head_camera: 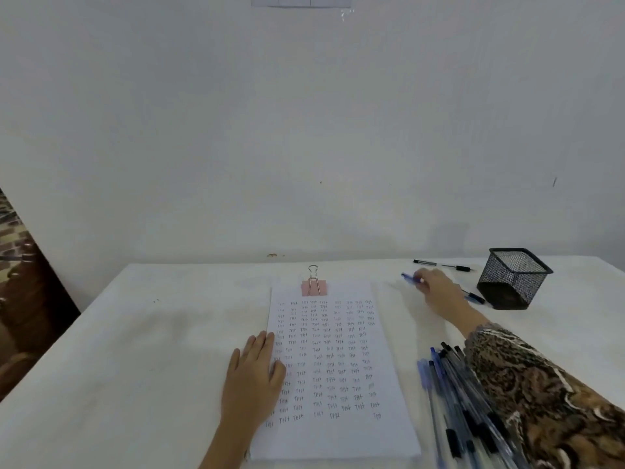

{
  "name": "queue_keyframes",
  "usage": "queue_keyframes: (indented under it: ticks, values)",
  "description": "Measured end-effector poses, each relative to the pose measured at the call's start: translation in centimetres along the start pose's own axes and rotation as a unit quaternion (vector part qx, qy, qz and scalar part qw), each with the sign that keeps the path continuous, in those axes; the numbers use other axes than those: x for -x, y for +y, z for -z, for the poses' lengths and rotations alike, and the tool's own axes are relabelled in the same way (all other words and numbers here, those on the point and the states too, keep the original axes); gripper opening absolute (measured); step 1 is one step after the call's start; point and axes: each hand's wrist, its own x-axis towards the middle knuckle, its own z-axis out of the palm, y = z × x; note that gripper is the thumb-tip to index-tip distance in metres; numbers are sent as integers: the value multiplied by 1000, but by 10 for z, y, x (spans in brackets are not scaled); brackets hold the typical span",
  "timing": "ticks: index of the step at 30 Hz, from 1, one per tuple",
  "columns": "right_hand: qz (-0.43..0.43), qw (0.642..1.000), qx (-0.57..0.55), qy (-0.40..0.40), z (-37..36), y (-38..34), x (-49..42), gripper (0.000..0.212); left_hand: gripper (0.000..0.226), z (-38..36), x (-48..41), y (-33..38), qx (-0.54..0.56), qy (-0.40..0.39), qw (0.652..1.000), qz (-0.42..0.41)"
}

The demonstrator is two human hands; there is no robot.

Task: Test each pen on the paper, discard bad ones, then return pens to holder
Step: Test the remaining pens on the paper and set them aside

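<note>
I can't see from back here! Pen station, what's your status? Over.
Left hand flat on paper. Right hand grips blue pen near mesh holder. Pen pile beside paper. Nothing blocks the holder.

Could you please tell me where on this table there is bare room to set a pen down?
The table left of the paper and the left hand is bare to its edge; a smaller bare patch lies right of the mesh holder. Between paper and holder it is crowded: pen pile, right hand gripping a blue pen, loose black pens.

A white-covered table [135,367] stands against a white wall [304,113], a brown patterned surface [20,265] at its left
</note>
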Motion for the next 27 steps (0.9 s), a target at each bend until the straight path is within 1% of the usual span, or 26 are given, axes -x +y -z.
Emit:
queue_keyframes:
  ticks: [1,2,3,4,5,6,7,8,9,10,13,16,17,18,20,21,22,23,24,26,27]
  values:
    - [-9,987,-162,14,6,-7,0,17,95,0,-1,0,-1,-1,1000,1]
    - [-27,943,-330,22,15,-18,3,18,96,1,-1,0,-3,-2,1000,2]
    - [-46,882,-469,17,24,-29,6,24,96,1,-1,1,-7,-3,1000,4]
    - [-67,814,-577,-7,34,-40,11,37,96,1,-1,1,-11,-4,1000,5]
    - [-82,749,-656,-38,43,-51,16,50,96,1,-1,2,-16,-4,1000,6]
    - [-85,696,-711,-55,50,-61,22,55,96,1,0,2,-20,-5,1000,6]
    - [-82,651,-753,-55,51,-68,27,54,96,1,-1,2,-21,-6,1000,7]
    - [-80,612,-786,-44,51,-73,32,48,96,1,-1,1,-20,-6,1000,8]
    - [-82,580,-810,-32,47,-77,36,40,96,1,-1,1,-20,-6,1000,7]
    - [-86,556,-826,-17,42,-80,40,35,96,1,-1,1,-21,-6,1000,7]
    - [-92,510,-855,19,27,-89,53,27,96,1,-1,1,-26,-5,1000,5]
    - [-123,459,-879,47,6,-88,62,27,96,0,-1,0,-26,-4,1000,2]
    - [-134,452,-880,55,-1,-87,63,30,96,0,-1,0,-25,-4,1000,2]
    - [-151,459,-873,62,-7,-87,63,33,96,0,-1,0,-24,-5,1000,2]
    - [-187,484,-852,65,-22,-89,62,30,96,0,0,0,-19,-6,1000,3]
    - [-205,487,-847,59,-30,-90,62,29,96,0,-1,0,-19,-5,1000,3]
    - [-219,483,-846,49,-35,-89,62,33,96,0,-1,0,-19,-4,1000,2]
    - [-226,486,-843,34,-40,-88,63,41,96,-1,-1,0,-18,-2,1000,0]
    - [-226,502,-835,18,-42,-87,64,51,95,-1,-1,0,-14,0,1000,-1]
    - [-215,553,-805,-11,-44,-87,64,69,95,-1,0,-1,-4,2,1000,2]
    - [-208,577,-790,-22,-43,-88,65,74,95,-1,0,-1,-2,1,1000,2]
